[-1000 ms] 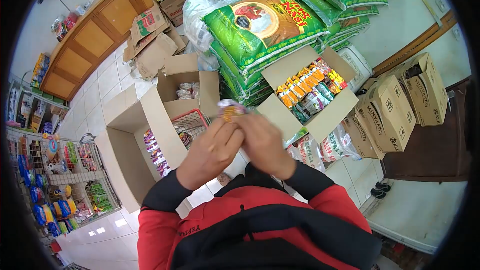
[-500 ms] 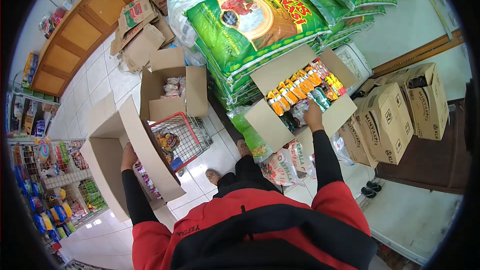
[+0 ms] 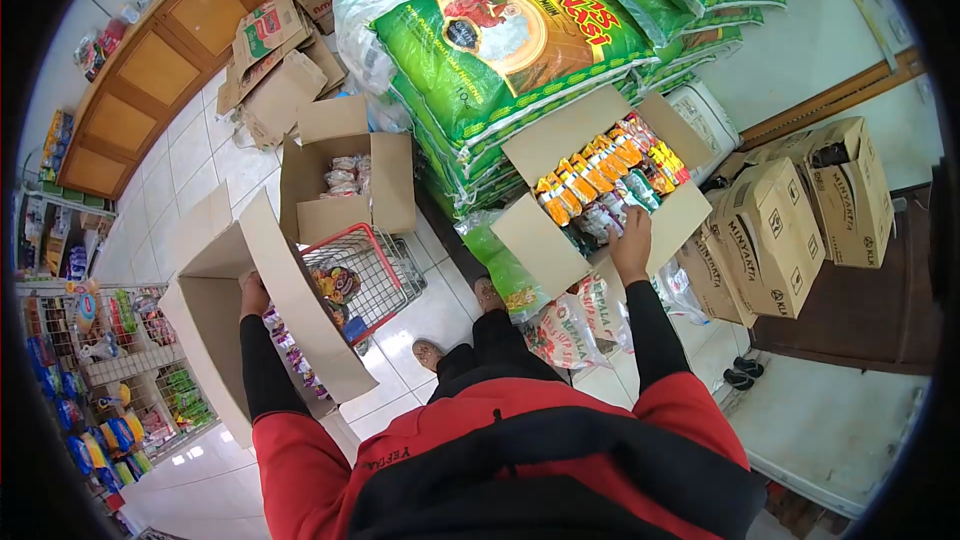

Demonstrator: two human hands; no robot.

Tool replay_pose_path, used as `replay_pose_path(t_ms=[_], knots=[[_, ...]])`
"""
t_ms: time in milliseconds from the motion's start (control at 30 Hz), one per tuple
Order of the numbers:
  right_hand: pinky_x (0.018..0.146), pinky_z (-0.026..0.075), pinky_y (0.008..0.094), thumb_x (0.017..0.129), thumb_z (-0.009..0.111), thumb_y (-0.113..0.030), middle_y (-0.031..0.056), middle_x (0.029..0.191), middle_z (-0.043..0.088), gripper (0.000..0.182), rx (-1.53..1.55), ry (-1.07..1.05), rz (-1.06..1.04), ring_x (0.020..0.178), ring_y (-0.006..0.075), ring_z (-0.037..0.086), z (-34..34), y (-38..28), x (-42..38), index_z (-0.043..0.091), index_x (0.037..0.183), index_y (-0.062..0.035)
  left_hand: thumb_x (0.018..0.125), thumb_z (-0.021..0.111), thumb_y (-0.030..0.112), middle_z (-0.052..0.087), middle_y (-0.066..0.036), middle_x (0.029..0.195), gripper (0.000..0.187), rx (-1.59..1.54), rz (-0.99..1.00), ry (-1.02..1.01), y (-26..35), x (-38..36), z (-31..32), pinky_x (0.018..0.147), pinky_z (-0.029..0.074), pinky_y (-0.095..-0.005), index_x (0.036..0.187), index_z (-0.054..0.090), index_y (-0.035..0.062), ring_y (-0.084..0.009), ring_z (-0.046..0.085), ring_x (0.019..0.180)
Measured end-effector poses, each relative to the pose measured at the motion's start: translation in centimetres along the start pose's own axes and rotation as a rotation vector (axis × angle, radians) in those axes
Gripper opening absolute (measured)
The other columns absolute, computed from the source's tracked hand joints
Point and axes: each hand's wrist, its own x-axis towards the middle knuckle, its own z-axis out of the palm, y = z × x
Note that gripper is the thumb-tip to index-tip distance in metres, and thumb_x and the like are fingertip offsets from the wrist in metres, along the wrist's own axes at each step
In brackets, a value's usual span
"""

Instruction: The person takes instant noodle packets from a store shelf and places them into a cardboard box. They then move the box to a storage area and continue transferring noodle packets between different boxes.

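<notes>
My right hand (image 3: pixel 631 245) reaches over the near edge of an open carton (image 3: pixel 540 245) of orange, green, red and yellow sachets (image 3: pixel 600 172). Its fingers touch the silvery packets (image 3: pixel 602 216) at the near side; whether they grip one is hidden. At the left, my left hand (image 3: pixel 255 295) is inside a tall open carton (image 3: pixel 212 335), by its inner wall, with fingers curled and partly hidden. Purple sachets (image 3: pixel 290 355) lie in this carton beside my left forearm.
Stacked green rice sacks (image 3: pixel 440 70) stand beyond the sachet carton. A red-rimmed wire basket (image 3: pixel 385 285) and another open carton (image 3: pixel 395 185) are in the middle. Brown cartons (image 3: pixel 770 240) stand right, a goods rack (image 3: pixel 120 355) left.
My right hand has drawn back slightly toward me, its fingers now more spread over the silvery packets. My left hand has shifted up slightly inside the tall carton.
</notes>
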Motion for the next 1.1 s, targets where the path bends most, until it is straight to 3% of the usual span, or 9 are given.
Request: replay_pose_path(t_ms=[100, 267, 367, 433, 633, 733, 867, 933, 1100], knots=[[0.089, 0.041, 0.04, 0.069, 0.069, -0.002, 0.0166, 0.109, 0.049, 0.042, 0.017, 0.014, -0.043, 0.105, 0.0356, 0.048, -2.1, -0.9, -2.4, 0.05, 0.107, -0.003, 0.071, 0.06, -0.006, 0.068, -0.014, 0.074, 0.017, 0.024, -0.132, 0.136, 3.7, -1.9, -1.7, 0.061, 0.05, -0.0326, 0.084, 0.068, -0.0006, -0.0193, 0.065, 0.063], [0.09, 0.041, 0.0403, 0.07, 0.065, 0.001, 0.0173, 0.11, 0.049, 0.039, 0.092, -0.007, -0.123, 0.107, 0.0362, 0.049, -4.0, -3.8, -6.4, 0.05, 0.106, -0.0027, 0.071, 0.06, -0.007, 0.066, -0.015, 0.067, 0.014, 0.161, -0.035, 0.319, 0.3, -1.5, -3.1, 0.061, 0.05, -0.0306, 0.078, 0.069, -0.0006, -0.0184, 0.066, 0.064], [0.088, 0.042, 0.0407, 0.072, 0.064, -0.001, 0.0167, 0.108, 0.05, 0.034, 0.184, 0.011, -0.204, 0.104, 0.0354, 0.049, -4.0, -7.0, -7.4, 0.053, 0.103, -0.004, 0.071, 0.06, -0.006, 0.064, -0.017, 0.066, 0.012, 0.15, -0.047, 0.322, 3.6, -3.2, -6.6, 0.059, 0.05, -0.0335, 0.077, 0.069, -0.0001, -0.0245, 0.066, 0.062], [0.084, 0.045, 0.039, 0.071, 0.065, 0.001, 0.0167, 0.105, 0.053, 0.031, 0.301, 0.045, -0.288, 0.099, 0.0351, 0.053, -4.3, -10.6, -7.6, 0.054, 0.1, -0.0013, 0.072, 0.058, -0.005, 0.062, -0.018, 0.063, 0.009, 0.355, 0.168, 0.379, 5.8, -4.3, -9.8, 0.057, 0.049, -0.0378, 0.074, 0.067, -0.0017, -0.0319, 0.063, 0.059], [0.09, 0.042, 0.0407, 0.071, 0.07, -0.009, 0.0147, 0.113, 0.054, 0.044, 0.719, -0.053, -0.624, 0.103, 0.0335, 0.052, -9.2, -26.5, -8.5, 0.053, 0.111, -0.0032, 0.072, 0.053, -0.006, 0.055, -0.019, 0.086, 0.018, 0.543, 0.356, 0.307, 30.1, -16.2, -17.3, 0.069, 0.045, -0.0425, 0.089, 0.057, 0.0, -0.0359, 0.055, 0.081], [0.091, 0.041, 0.0414, 0.072, 0.068, -0.011, 0.0144, 0.117, 0.053, 0.047, 0.728, 0.056, -0.789, 0.103, 0.0319, 0.053, -12.2, -32.5, -8.4, 0.052, 0.117, -0.005, 0.069, 0.052, -0.008, 0.056, -0.017, 0.092, 0.024, 0.498, 0.602, 0.443, 37.4, -19.9, -13.4, 0.069, 0.046, -0.0426, 0.091, 0.056, 0.0011, -0.0349, 0.056, 0.084], [0.086, 0.041, 0.0396, 0.071, 0.059, -0.006, 0.0104, 0.113, 0.058, 0.041, 0.465, 0.114, -0.807, 0.103, 0.027, 0.054, -11.6, -30.4, -7.7, 0.057, 0.113, -0.0064, 0.067, 0.056, -0.004, 0.055, -0.014, 0.095, 0.027, 0.218, 1.013, 0.11, 43.2, -19.8, -6.6, 0.071, 0.048, -0.036, 0.093, 0.054, 0.0014, -0.029, 0.056, 0.086], [0.081, 0.043, 0.0392, 0.068, 0.062, -0.005, 0.0077, 0.103, 0.062, 0.036, 0.41, 0.03, -0.69, 0.097, 0.0264, 0.057, -11.7, -26.1, -6.6, 0.061, 0.104, -0.0071, 0.07, 0.056, -0.006, 0.056, -0.016, 0.097, 0.028, 0.01, 0.962, 0.146, 42.1, -19.1, -5.7, 0.075, 0.048, -0.0358, 0.097, 0.054, 0.0011, -0.0311, 0.056, 0.087], [0.073, 0.046, 0.0397, 0.066, 0.069, -0.009, 0.012, 0.085, 0.065, 0.03, 0.112, 0.137, -0.158, 0.08, 0.0301, 0.062, -9.5, -12.7, -2.9, 0.063, 0.095, -0.0083, 0.074, 0.057, -0.006, 0.057, -0.018, 0.099, 0.029, 0.17, 0.274, 0.53, 28.8, -12.4, -7.6, 0.082, 0.045, -0.0417, 0.102, 0.057, -0.0007, -0.0369, 0.055, 0.095]])
